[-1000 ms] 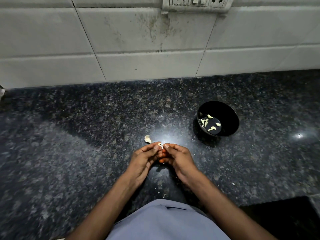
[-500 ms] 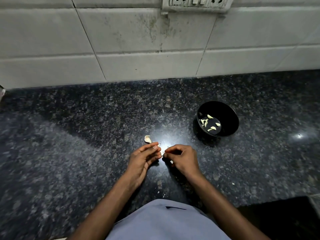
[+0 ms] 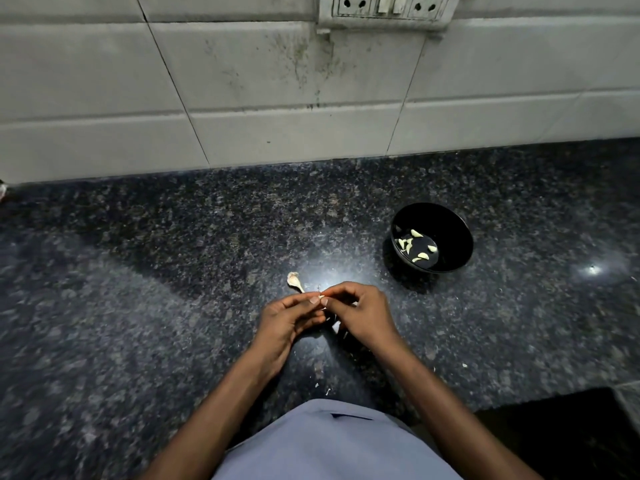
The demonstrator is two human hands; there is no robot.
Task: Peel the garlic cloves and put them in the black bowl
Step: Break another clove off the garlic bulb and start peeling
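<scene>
My left hand [image 3: 287,318] and my right hand [image 3: 363,313] meet over the dark granite counter, fingertips together. Between them they pinch a small garlic clove [image 3: 322,300], mostly hidden by the fingers. A pale garlic stem with skin [image 3: 294,281] lies on the counter just beyond my left hand. The black bowl [image 3: 450,226] stands to the right and further back, with several peeled cloves [image 3: 417,247] at its bottom.
A white tiled wall [image 3: 277,81] with a socket plate [image 3: 384,10] runs along the back of the counter [image 3: 138,289]. Small bits of garlic skin [image 3: 327,391] lie near my body. The counter's edge drops off at the lower right [image 3: 554,427].
My two hands parted slightly half a second ago and have come back together on the clove. My right hand has shifted a little to the left. The bowl and stem have not moved.
</scene>
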